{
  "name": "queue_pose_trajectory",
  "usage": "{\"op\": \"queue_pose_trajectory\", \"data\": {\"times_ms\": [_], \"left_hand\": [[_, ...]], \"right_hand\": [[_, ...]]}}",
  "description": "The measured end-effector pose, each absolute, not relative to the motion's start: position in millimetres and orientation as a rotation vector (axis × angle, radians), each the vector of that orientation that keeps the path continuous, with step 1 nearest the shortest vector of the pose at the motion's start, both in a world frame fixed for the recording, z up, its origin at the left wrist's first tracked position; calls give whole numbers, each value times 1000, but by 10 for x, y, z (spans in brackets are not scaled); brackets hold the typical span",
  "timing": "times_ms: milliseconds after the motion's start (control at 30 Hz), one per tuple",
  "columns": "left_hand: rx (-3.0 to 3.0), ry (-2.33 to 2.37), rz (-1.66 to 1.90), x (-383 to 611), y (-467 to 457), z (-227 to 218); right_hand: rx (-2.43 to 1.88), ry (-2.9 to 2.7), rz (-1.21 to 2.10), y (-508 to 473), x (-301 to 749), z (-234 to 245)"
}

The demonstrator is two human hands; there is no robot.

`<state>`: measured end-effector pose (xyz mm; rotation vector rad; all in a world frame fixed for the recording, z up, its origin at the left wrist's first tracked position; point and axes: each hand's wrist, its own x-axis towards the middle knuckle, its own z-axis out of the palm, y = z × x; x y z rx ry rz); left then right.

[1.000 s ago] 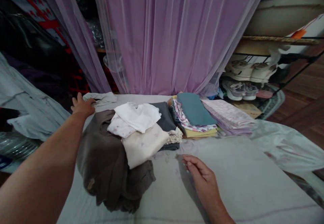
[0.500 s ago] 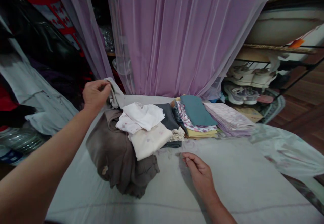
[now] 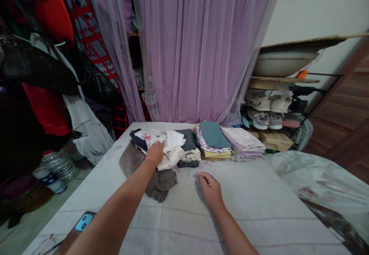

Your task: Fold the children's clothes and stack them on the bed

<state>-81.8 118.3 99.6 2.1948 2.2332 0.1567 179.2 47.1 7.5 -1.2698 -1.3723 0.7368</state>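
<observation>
My left hand reaches onto the heap of clothes, its fingers closed at a white garment with a pink and grey print; the fingertips are partly hidden. Around it lie a dark navy cloth, a plain white cloth, a cream cloth and a crumpled brown garment. My right hand hovers close over the pale sheet, thumb and fingers pinched together, with nothing visible in them. A folded dark grey garment and a ruffled cream piece lie beyond it.
Folded stacks, one topped by a teal cloth and one by a pale pink cloth, lie along the far edge of the bed. A lilac curtain hangs behind. A phone rests at lower left. Shoes fill a rack.
My left hand has moved right and down from the far left corner onto the clothes heap. The printed garment and navy cloth now show. My right hand stays pinched. The view has tilted up.
</observation>
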Motion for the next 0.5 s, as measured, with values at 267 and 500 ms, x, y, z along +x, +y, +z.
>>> {"op": "queue_pose_trajectory", "data": {"times_ms": [267, 500], "left_hand": [[1998, 2465, 348, -1139, 821, 1271], [1274, 2318, 1363, -1237, 1060, 1907]], "right_hand": [[-1174, -1380, 866, 203, 1928, 83], [-1115, -1224, 1013, 228, 1948, 100]]}}
